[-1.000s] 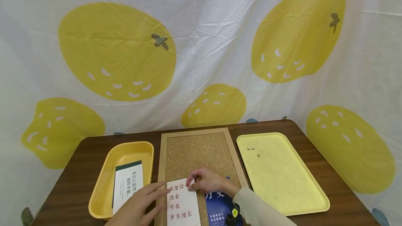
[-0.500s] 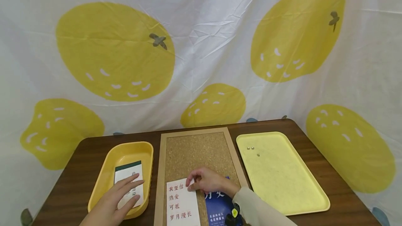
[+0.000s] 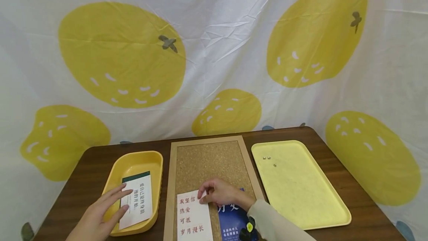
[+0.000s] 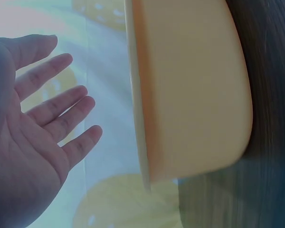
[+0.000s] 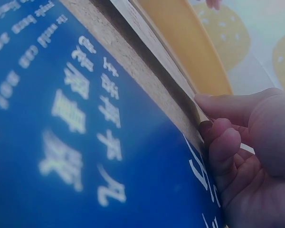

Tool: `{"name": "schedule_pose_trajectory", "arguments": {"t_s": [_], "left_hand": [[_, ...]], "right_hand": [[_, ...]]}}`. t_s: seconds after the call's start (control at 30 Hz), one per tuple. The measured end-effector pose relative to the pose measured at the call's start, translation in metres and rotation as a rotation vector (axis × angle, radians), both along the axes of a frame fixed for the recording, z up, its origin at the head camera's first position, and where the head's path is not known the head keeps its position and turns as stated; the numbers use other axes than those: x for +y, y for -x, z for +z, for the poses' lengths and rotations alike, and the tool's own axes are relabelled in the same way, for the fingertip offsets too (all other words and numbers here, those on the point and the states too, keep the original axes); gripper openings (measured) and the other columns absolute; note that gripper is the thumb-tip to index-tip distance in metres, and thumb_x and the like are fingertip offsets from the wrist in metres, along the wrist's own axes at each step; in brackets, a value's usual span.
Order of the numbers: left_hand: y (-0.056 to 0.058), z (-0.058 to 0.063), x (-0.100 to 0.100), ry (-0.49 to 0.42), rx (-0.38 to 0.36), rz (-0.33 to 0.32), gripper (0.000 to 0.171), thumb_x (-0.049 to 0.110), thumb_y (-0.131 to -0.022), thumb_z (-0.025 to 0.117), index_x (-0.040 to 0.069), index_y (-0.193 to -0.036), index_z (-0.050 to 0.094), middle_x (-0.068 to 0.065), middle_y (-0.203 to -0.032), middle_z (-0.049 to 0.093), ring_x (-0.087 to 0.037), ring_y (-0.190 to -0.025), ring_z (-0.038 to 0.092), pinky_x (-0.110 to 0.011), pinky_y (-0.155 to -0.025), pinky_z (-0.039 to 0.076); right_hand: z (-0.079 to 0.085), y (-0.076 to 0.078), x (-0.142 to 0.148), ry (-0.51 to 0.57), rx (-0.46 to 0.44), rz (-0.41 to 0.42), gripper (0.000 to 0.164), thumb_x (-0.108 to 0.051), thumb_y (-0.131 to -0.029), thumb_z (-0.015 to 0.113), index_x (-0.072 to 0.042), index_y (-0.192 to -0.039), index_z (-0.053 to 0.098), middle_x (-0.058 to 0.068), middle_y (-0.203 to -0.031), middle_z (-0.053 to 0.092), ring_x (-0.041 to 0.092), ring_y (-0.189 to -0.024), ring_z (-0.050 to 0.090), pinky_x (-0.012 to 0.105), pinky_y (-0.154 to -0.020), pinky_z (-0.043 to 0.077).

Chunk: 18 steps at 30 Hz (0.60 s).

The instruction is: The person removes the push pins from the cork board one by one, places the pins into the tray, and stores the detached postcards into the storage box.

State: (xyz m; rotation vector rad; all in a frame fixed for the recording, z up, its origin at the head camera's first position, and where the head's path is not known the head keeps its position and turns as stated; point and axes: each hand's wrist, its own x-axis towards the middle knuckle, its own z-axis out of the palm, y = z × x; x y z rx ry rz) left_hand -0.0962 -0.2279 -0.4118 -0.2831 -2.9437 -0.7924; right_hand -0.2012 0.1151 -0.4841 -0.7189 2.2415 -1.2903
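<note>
My right hand (image 3: pixel 221 192) pinches the upper right corner of a white card (image 3: pixel 194 218) with red Chinese characters, between thumb and fingers. That card lies over the lower left of a framed cork board (image 3: pixel 210 163). Beside it, a blue card (image 3: pixel 230 224) with white characters lies partly under my right wrist. My left hand (image 3: pixel 100 213), fingers spread and apart, hovers over the left side of a yellow plastic basin (image 3: pixel 159 181). It holds nothing; the left wrist view shows its bare palm outside the basin wall (image 4: pixel 194 90). White cards (image 3: pixel 140 198) with a dark green one lie in the basin.
A pale yellow tray (image 3: pixel 301 185) stands right of the board, with 3 small shiny metal pieces (image 3: pixel 269 158) near its far left corner. All rests on a dark wood table (image 3: pixel 71 192). A lemon-print curtain (image 3: pixel 220 62) hangs behind the table.
My left hand has moved left from the white card on the board, across the cards in the basin, to the basin's left side. My right hand stays at the card's corner.
</note>
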Motion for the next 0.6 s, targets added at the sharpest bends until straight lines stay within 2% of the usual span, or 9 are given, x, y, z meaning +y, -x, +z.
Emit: {"name": "schedule_pose_trajectory", "arguments": {"t_s": [0.23, 0.4, 0.47, 0.5, 0.53, 0.6], "left_hand": [[0.005, -0.005, -0.021, -0.04, 0.016, 0.059, 0.044, 0.047, -0.089, 0.057, 0.019, -0.123, 0.059, -0.015, -0.138, 0.046, -0.044, -0.124, 0.042, -0.065, -0.09, 0.037], [0.009, -0.011, -0.034, -0.112, -0.084, 0.128, 0.056, 0.054, -0.089, 0.052, 0.013, -0.128, 0.055, -0.02, -0.144, 0.036, -0.048, -0.127, 0.033, -0.07, -0.089, 0.033], [0.011, -0.014, -0.039, -0.149, -0.095, 0.141, 0.058, 0.054, -0.089, 0.051, 0.012, -0.13, 0.053, -0.02, -0.145, 0.034, -0.048, -0.128, 0.032, -0.069, -0.09, 0.032], [0.011, -0.015, -0.041, -0.162, -0.086, 0.145, 0.057, 0.053, -0.09, 0.052, 0.012, -0.13, 0.053, -0.02, -0.144, 0.034, -0.047, -0.127, 0.033, -0.068, -0.09, 0.033], [0.012, -0.017, -0.043, -0.177, -0.066, 0.151, 0.055, 0.05, -0.09, 0.053, 0.013, -0.13, 0.054, -0.019, -0.144, 0.036, -0.045, -0.127, 0.035, -0.058, -0.096, 0.038], [0.013, -0.021, -0.047, -0.199, -0.028, 0.156, 0.05, 0.046, -0.091, 0.054, 0.013, -0.129, 0.054, -0.018, -0.143, 0.038, -0.041, -0.125, 0.039, -0.032, -0.099, 0.043]], "right_hand": [[-0.001, 0.0, 0.0, 0.008, -0.006, -0.002, 0.006, -0.015, -0.081, 0.071, -0.017, -0.087, 0.068, -0.005, -0.052, 0.048, 0.006, -0.039, 0.043, 0.018, -0.036, 0.034], [-0.001, 0.0, 0.0, 0.01, -0.008, 0.004, 0.006, -0.016, -0.081, 0.071, -0.017, -0.087, 0.069, -0.005, -0.053, 0.048, 0.006, -0.04, 0.043, 0.018, -0.035, 0.035], [-0.001, 0.0, 0.0, 0.012, -0.013, 0.006, 0.006, -0.016, -0.081, 0.071, -0.016, -0.087, 0.068, -0.005, -0.053, 0.048, 0.006, -0.04, 0.043, 0.018, -0.035, 0.035], [-0.001, 0.0, 0.0, 0.013, -0.016, 0.006, 0.006, -0.016, -0.082, 0.071, -0.016, -0.087, 0.068, -0.005, -0.053, 0.048, 0.006, -0.04, 0.043, 0.018, -0.035, 0.035], [-0.001, 0.0, 0.0, 0.014, -0.017, 0.007, 0.006, -0.016, -0.082, 0.071, -0.016, -0.087, 0.068, -0.005, -0.053, 0.048, 0.006, -0.039, 0.043, 0.018, -0.035, 0.035], [-0.001, 0.001, 0.001, 0.015, -0.019, 0.009, 0.006, -0.015, -0.082, 0.071, -0.016, -0.087, 0.068, -0.005, -0.052, 0.048, 0.006, -0.039, 0.043, 0.018, -0.035, 0.035]]}}
